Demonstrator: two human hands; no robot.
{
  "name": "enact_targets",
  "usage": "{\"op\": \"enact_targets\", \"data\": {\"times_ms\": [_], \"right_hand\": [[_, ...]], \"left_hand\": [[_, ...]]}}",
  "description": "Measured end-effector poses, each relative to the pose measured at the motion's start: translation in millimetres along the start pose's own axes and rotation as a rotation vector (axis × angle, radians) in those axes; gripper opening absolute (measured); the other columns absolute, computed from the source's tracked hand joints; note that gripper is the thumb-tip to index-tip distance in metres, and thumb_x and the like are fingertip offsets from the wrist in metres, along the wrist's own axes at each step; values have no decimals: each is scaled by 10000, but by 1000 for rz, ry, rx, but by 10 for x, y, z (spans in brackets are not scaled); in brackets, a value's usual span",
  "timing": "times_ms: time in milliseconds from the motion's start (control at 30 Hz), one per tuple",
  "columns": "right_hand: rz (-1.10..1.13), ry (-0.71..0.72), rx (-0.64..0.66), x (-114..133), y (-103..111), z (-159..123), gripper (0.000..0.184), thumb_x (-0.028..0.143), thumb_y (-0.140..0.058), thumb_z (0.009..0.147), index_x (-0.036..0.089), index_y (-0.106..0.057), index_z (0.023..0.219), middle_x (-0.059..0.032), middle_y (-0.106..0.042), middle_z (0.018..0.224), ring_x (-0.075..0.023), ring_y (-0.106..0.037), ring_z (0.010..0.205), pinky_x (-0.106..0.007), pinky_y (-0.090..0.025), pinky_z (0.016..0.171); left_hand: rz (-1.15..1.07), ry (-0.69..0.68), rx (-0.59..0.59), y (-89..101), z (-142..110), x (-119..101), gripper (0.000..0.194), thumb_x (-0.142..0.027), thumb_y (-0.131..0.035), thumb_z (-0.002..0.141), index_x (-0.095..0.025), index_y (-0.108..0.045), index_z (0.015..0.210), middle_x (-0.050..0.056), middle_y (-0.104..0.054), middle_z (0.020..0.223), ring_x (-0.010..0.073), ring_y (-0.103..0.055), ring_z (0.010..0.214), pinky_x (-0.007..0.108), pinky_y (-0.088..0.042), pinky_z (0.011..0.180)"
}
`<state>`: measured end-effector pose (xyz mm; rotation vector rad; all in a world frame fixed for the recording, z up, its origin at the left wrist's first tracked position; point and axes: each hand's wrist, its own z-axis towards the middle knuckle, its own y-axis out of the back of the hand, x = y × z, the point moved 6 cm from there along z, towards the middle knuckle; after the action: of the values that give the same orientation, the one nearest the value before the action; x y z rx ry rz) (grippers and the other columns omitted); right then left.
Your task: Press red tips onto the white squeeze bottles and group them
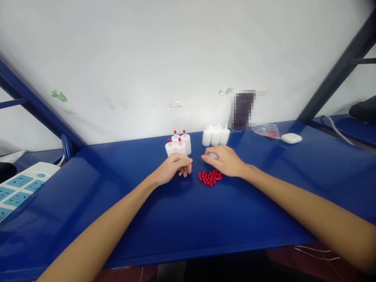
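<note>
My right hand (pixel 225 159) is closed around a small whitish bottle (pixel 213 156); only its rounded end shows between thumb and fingers. Just below that hand lies a cluster of small red caps (pixel 209 178) on the blue table. My left hand (pixel 175 168) has its fingers curled in, and whether anything small sits in them is hidden. Behind it stands a group of white squeeze bottles (pixel 185 143) with red caps on their nozzles. Several white bottles without red caps (pixel 216 136) stand upright behind my right hand.
A dark, pixelated upright object (pixel 243 109) leans on the wall. To its right lie a clear plastic bag (pixel 267 131) with red pieces and a white rounded object (pixel 291 138). A power strip (pixel 26 186) sits at far left. Blue frame posts (pixel 331 74) rise at both sides.
</note>
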<state>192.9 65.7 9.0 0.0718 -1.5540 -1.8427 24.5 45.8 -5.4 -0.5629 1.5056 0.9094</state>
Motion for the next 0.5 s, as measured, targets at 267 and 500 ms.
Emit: {"op": "enact_targets", "data": {"times_ms": [267, 500], "right_hand": [[-31, 4, 28, -2, -9, -17, 381, 510, -441, 942, 229, -690, 877, -37, -690, 828, -209, -616, 819, -303, -370, 726], [8, 48, 55, -2, 10, -6, 385, 534, -432, 949, 247, -685, 907, -23, -703, 860, -202, -622, 813, -305, -378, 722]], "left_hand": [[-269, 83, 28, 17, -47, -18, 374, -375, -567, 799, -128, -496, 527, 30, -561, 562, 89, -514, 437, 197, -229, 387], [-236, 208, 6, 143, -112, 20, 349, -427, -543, 822, -90, -632, 824, 77, -647, 757, 95, -569, 457, 174, -166, 337]]}}
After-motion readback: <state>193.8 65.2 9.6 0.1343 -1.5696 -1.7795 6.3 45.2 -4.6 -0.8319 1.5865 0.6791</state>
